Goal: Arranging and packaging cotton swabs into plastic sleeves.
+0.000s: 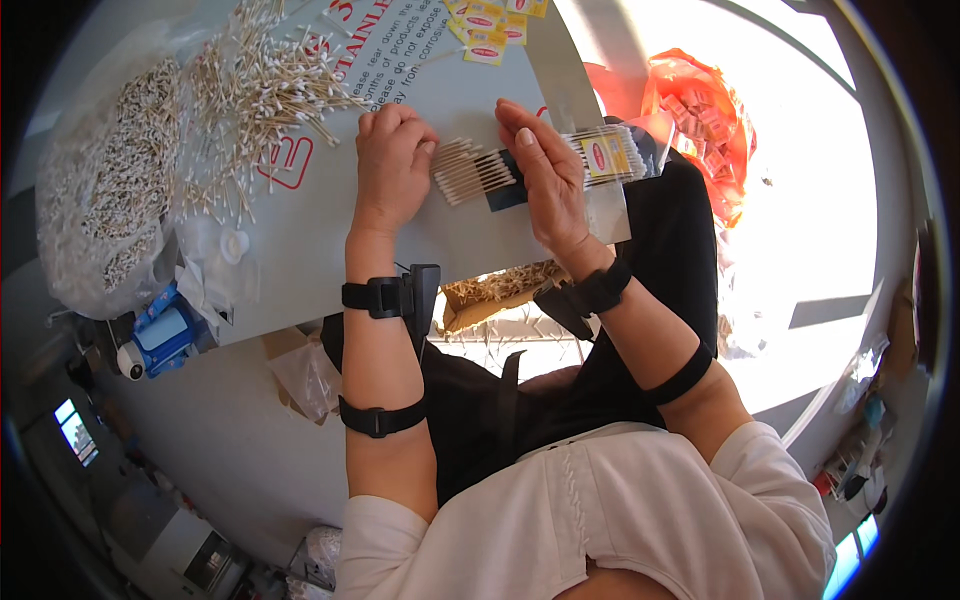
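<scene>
My left hand is over the table with its fingers curled and its thumb bent in, beside the loose pile of cotton swabs. Whatever those fingers may hold is hidden. Just right of it lies a neat row of cotton swabs, partly across a dark flat piece. My right hand stands edgewise at the right end of this row, fingers stretched out and thumb alongside. Beyond that hand, a clear pack of cotton swabs with a yellow and red label sits at the table's right edge.
A large clear bag of cotton swabs bulges at the table's left. Yellow label cards are scattered at the far edge. An orange-red bag with small packets stands at the right. Below the near edge is a carton of swabs or sticks.
</scene>
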A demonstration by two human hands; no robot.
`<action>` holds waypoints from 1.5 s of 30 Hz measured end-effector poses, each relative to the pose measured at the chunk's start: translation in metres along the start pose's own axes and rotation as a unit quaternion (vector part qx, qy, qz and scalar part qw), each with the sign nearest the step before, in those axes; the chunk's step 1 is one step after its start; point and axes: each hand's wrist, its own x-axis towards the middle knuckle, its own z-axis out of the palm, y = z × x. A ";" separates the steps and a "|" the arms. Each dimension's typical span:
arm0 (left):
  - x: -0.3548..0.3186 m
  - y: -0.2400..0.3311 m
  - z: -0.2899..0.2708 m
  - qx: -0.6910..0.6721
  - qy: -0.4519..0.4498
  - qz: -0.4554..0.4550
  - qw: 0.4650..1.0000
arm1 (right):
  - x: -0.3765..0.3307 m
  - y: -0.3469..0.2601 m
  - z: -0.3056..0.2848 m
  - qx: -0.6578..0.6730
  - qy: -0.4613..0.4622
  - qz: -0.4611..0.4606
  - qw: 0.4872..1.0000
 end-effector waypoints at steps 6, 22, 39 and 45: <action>-0.019 0.031 0.037 -0.480 0.304 -0.173 0.805 | 0.017 0.009 0.004 -0.074 -0.029 -0.057 0.995; -0.008 0.046 0.047 -0.561 0.304 -0.161 0.754 | 0.023 0.008 0.008 -0.116 -0.033 -0.073 0.990; -0.023 0.054 0.045 -0.615 0.310 -0.160 0.707 | 0.003 0.008 0.002 -0.072 0.016 -0.048 0.996; -0.020 0.056 0.047 -0.613 0.289 -0.159 0.718 | 0.005 0.011 0.004 -0.071 -0.002 -0.044 0.997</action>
